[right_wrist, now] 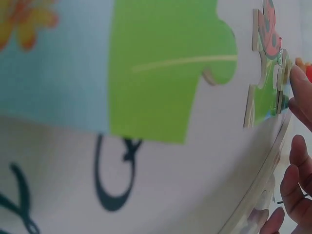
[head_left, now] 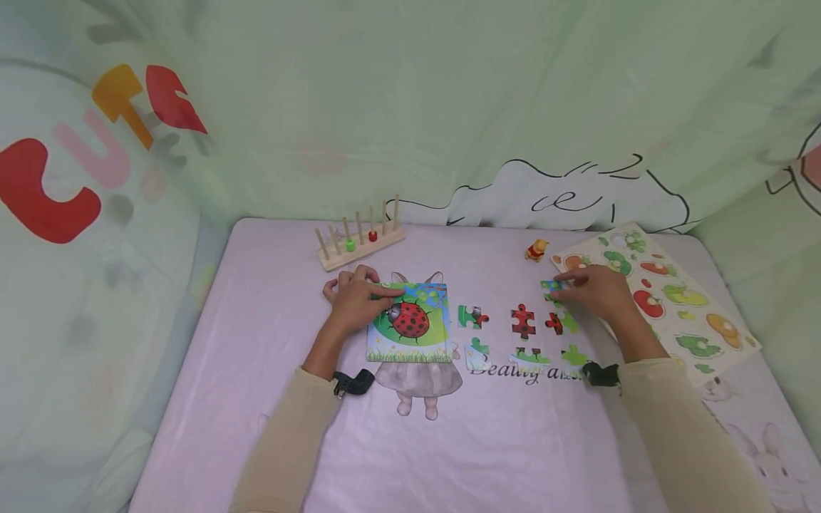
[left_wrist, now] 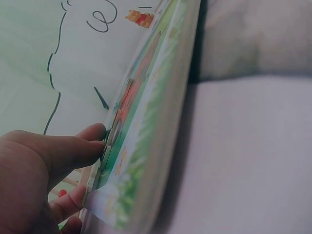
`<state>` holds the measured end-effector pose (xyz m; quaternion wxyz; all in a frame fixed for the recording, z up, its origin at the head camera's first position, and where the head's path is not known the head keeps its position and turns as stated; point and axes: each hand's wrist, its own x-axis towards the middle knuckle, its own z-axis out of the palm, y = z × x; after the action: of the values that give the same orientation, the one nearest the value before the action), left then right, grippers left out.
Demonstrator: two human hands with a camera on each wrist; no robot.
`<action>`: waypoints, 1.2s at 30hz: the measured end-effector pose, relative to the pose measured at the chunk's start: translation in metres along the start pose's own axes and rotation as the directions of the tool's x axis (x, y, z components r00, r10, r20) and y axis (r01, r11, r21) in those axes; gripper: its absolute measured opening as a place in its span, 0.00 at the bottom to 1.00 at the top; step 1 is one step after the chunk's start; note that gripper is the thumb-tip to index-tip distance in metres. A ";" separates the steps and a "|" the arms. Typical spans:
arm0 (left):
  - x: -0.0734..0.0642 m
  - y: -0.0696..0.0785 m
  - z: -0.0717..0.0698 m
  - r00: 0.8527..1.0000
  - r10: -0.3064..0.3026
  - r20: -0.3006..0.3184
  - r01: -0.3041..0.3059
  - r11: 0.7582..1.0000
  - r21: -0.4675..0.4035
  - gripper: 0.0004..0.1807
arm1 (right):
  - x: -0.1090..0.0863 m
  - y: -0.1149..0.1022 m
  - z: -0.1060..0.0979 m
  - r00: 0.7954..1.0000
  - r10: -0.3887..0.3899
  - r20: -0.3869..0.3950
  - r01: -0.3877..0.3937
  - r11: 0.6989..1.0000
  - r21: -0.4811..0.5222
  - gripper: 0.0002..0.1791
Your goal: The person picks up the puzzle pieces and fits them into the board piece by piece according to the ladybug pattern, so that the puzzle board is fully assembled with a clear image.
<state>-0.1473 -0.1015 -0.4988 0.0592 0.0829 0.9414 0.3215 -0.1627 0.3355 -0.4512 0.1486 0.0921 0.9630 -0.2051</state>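
A square ladybug puzzle board (head_left: 417, 349) lies left of centre. My left hand (head_left: 355, 303) grips its upper left corner, thumb across the picture and fingers at the edge. The left wrist view shows that thumb (left_wrist: 73, 151) close over the board from the side. To the right, my right hand (head_left: 596, 288) pinches a blue-green jigsaw piece (head_left: 549, 288) between thumb and fingers. Below and left lie several loose pieces: a red one (head_left: 523, 322), a green-and-red one (head_left: 473, 318) and a green one (head_left: 574, 355). In the right wrist view, a near green piece (right_wrist: 165, 73) looms large beside the fingertips (right_wrist: 300, 80).
A wooden peg stand (head_left: 362, 251) with a green and a red bead stands at the back left. Near the back right is a small yellow bear figure (head_left: 536, 250). A vegetable puzzle board (head_left: 689, 320) lies beside and partly behind my right hand. Fabric walls surround the table.
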 end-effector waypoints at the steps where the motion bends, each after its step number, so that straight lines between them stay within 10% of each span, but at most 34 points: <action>1: 0.000 0.000 0.000 1.000 0.001 -0.001 -0.001 1.000 -0.001 0.10 | 0.000 0.001 0.000 1.000 0.002 0.000 -0.002 1.000 0.004 0.30; 36: 0.000 0.000 0.000 1.000 -0.005 0.010 0.005 1.000 -0.011 0.10 | 0.012 -0.001 0.002 1.000 -0.023 -0.020 0.022 0.999 -0.045 0.25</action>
<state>-0.1471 -0.1015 -0.4984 0.0653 0.0820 0.9395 0.3260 -0.1739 0.3350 -0.4569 0.1383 0.0802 0.9698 -0.1841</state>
